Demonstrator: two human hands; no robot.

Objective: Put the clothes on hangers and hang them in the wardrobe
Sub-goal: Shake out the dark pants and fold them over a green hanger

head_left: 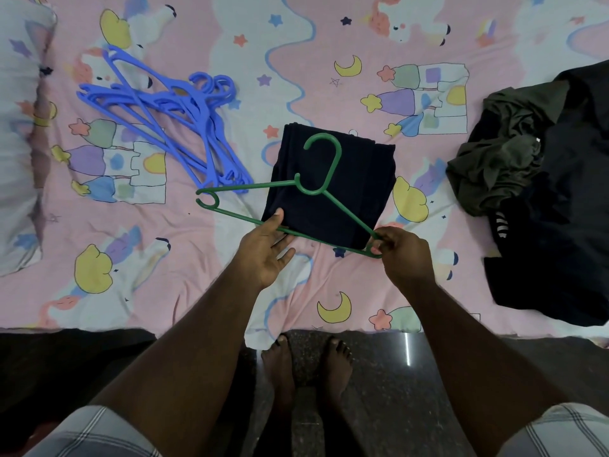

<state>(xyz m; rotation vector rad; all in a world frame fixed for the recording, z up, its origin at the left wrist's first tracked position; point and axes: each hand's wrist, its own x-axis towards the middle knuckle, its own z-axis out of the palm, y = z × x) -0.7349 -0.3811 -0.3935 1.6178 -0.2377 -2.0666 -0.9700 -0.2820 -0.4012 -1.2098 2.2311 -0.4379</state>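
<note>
A folded dark navy garment (333,189) lies on the bed in front of me. A green plastic hanger (316,189) rests over it, hook pointing away from me. My right hand (400,255) pinches the hanger's right end. My left hand (268,250) reaches palm up to the garment's near left corner, fingers slipped under the cloth and the hanger's bottom bar, thumb on top of the fabric.
A pile of several blue hangers (164,117) lies at the left on the pink cartoon bedsheet (197,268). A heap of dark and olive clothes (540,179) sits at the right. A pillow (19,133) is at the far left. My bare feet stand on dark floor (395,374).
</note>
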